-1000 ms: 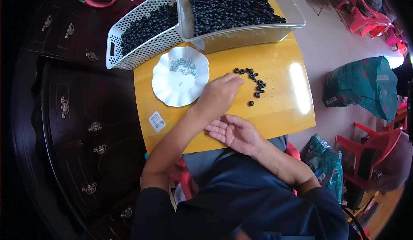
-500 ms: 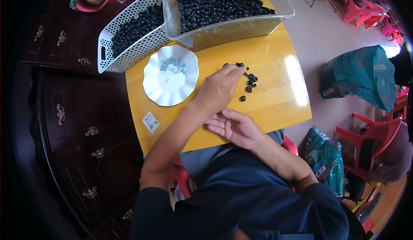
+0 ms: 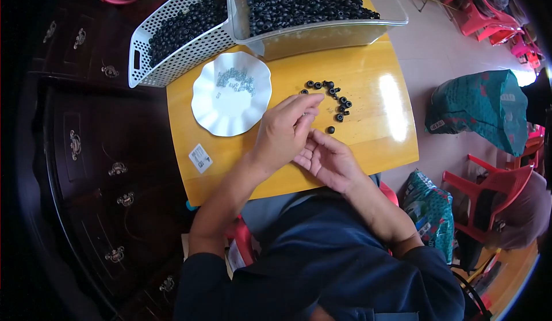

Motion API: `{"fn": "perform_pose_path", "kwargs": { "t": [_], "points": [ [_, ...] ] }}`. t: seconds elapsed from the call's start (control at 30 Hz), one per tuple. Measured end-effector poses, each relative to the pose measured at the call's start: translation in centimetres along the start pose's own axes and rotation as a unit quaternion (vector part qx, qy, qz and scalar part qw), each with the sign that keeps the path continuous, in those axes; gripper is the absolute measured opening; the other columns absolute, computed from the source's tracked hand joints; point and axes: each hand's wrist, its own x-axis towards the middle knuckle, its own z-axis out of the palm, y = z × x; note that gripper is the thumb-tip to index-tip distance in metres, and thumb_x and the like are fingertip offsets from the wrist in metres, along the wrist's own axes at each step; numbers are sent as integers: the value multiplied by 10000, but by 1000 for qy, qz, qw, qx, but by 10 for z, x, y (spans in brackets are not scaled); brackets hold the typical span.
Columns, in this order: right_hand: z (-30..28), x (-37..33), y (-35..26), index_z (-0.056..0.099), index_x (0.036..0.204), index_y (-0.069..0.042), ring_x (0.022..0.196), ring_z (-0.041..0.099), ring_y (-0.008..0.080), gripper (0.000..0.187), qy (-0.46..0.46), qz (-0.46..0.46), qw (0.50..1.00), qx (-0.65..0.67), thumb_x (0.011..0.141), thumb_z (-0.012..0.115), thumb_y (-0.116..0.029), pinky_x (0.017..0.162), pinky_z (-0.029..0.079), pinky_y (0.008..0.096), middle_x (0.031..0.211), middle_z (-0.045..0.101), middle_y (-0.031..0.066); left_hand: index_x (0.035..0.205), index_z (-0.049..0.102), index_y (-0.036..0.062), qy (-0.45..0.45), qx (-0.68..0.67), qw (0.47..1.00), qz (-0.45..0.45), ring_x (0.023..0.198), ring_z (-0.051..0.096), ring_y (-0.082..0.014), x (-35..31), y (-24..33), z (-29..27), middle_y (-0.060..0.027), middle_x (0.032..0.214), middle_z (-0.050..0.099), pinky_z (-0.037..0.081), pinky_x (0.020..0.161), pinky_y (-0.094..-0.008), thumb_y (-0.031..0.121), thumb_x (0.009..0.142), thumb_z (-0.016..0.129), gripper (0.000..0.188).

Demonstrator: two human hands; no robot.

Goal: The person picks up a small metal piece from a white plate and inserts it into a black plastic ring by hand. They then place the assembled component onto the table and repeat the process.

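Over the yellow table (image 3: 376, 148), my left hand (image 3: 282, 134) is bent with its fingers curled together above my right one. Whatever its fingertips hold, if anything, is too small or hidden to make out. My right hand (image 3: 330, 160) lies palm up just below, fingers loosely stretched and partly covered by the left; no object shows on the visible palm. Beyond the fingertips, several small round black parts with holes (image 3: 340, 117) are scattered in a loose curve. A white wavy-edged plate (image 3: 202, 105) to the left carries a cluster of small clear pieces (image 3: 237, 80).
A clear plastic bin (image 3: 322, 40) full of black parts stands at the far edge, beside a white perforated basket (image 3: 190, 50) of similar parts. A white label (image 3: 200, 158) lies near the left edge. Dark drawers (image 3: 86, 142) flank the left; green sacks (image 3: 471, 111) stand right.
My left hand has drawn back from the black parts toward me, over my right hand, uncovering more of them. My right hand has shifted slightly right.
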Motion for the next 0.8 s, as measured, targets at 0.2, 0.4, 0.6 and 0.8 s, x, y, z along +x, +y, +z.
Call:
{"fn": "perform_pose_path", "kwargs": {
  "t": [0.2, 0.4, 0.6, 0.8],
  "points": [
    [-5, 5, 4, 524, 1297, -45, 1191, 585, 213, 341, -7, -10, 1000, 0, 1027, 524, -254, 1053, 459, 376, 1265, 607, 96, 1172, 637, -12, 28, 50, 998, 36, 961, 715, -277, -19, 7, 5, -182, 1094, 687, 575, 816, -343, -100, 862, 587, 326],
    [-9, 2, 6, 524, 1308, -61, 1175, 586, 185, 321, -44, -31, 998, 15, 1014, 556, -186, 1024, 484, 334, 1263, 597, 87, 1179, 639, 14, 42, 142, 982, 121, 955, 698, -324, -30, 4, 9, -154, 1100, 690, 583, 817, -379, -65, 819, 607, 370],
    [-10, 2, 8, 533, 1297, -61, 1122, 608, 169, 314, -2, -55, 998, -26, 1005, 575, -171, 983, 501, 318, 1225, 609, 66, 1197, 629, 2, 50, 130, 979, 148, 1001, 695, -317, -36, 0, 11, -165, 1103, 693, 571, 859, -384, -80, 803, 615, 403],
    [19, 5, 10, 588, 1167, -42, 1004, 625, 129, 197, -1, -163, 970, -180, 986, 606, -116, 905, 518, 294, 1084, 652, 41, 1246, 591, -11, 94, -33, 994, 39, 991, 710, -256, -43, -2, 11, -176, 1103, 695, 567, 842, -327, -109, 886, 578, 373]
  ]
}}
